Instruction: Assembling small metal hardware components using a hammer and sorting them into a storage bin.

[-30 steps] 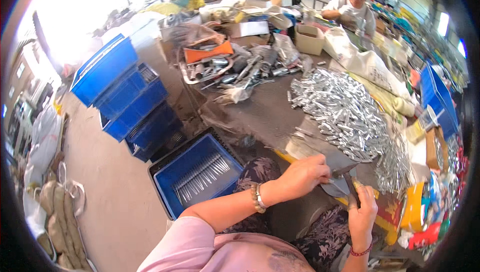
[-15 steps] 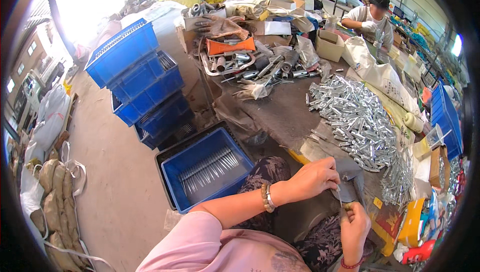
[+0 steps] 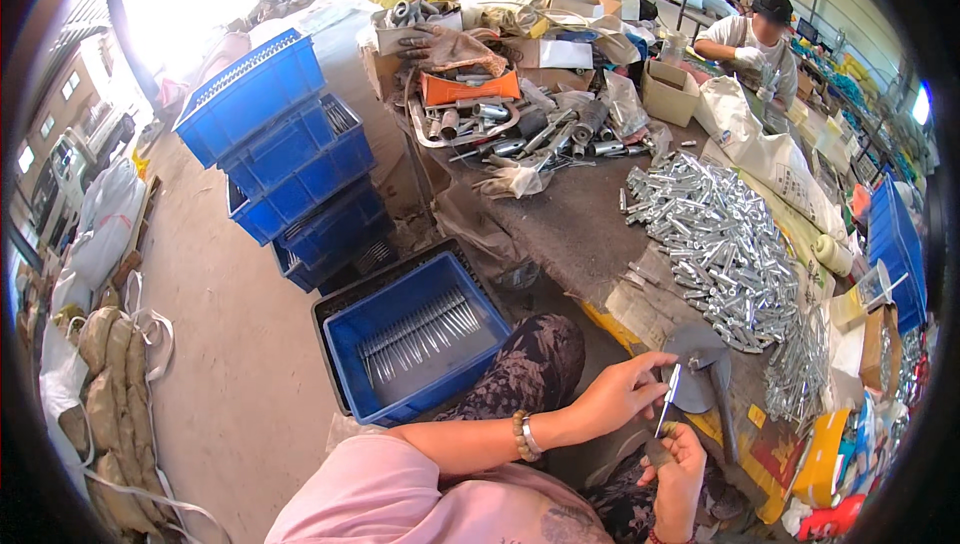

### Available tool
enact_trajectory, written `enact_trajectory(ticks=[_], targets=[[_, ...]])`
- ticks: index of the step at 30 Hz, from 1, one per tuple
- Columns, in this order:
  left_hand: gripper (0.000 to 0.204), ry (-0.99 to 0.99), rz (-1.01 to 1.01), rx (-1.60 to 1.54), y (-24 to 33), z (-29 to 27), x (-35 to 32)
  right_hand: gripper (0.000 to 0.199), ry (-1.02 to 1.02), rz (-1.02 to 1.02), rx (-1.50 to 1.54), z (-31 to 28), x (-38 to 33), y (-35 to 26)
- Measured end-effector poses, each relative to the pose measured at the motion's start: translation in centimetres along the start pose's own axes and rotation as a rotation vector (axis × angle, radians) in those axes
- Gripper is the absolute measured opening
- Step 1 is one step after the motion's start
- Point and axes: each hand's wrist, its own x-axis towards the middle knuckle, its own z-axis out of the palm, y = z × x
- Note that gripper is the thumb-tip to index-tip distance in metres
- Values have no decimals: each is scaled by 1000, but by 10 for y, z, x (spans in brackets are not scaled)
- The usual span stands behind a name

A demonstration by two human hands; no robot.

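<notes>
Left hand [image 3: 622, 394], lower centre of the frame: fingers pinching the upper part of a thin metal rod [image 3: 667, 399], which is standing nearly upright. Right hand [image 3: 680, 459], just below it at the lower right: fingers clenching around the rod's lower end, together with a dark piece I cannot make out. Beaded bracelet [image 3: 526, 436]: sitting on the left wrist. Dark grey metal fixture [image 3: 700, 379]: lying on the tabletop [image 3: 570, 219] edge just right of the rod, touching or nearly touching it. Heap of short silvery metal tubes [image 3: 715, 239]: spreading over the tabletop at centre right, with a smaller bundle of thin rods [image 3: 800, 374] lying below it. Open blue crate [image 3: 415, 334]: resting on the floor at centre frame, holding a row of thin metal rods. Stacked blue crates [image 3: 285, 159]: standing at upper left. Clutter of metal parts, an orange tray [image 3: 470, 89] and gloves: lying at upper centre. Another person [image 3: 755, 39]: sitting at the tabletop's far end, upper right, working.
</notes>
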Motion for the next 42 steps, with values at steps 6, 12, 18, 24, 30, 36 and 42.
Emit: enact_trajectory(ticks=[6,12,18,24,30,36,42], targets=[[56,-48,-57,-231,-10,-2,-6,23,16,-12,-26,7,-1,9],[61,-4,-23,-311,-10,-14,-15,29,-113,-178,-256,12,1,15],[59,118,-54,-293,2,-49,-35,24,-195,-272,-362,36,14,-9],[55,529,-173,218,15,-142,-66,16,18,-1026,-512,3,18,-38],[52,897,-338,435,-35,-265,-130,25,268,-996,-660,-3,58,8],[50,1096,-503,599,-56,-370,-225,23,262,-970,-594,-11,70,18],[47,1158,-783,670,-69,-399,-261,28,318,-1025,-672,-9,81,21]])
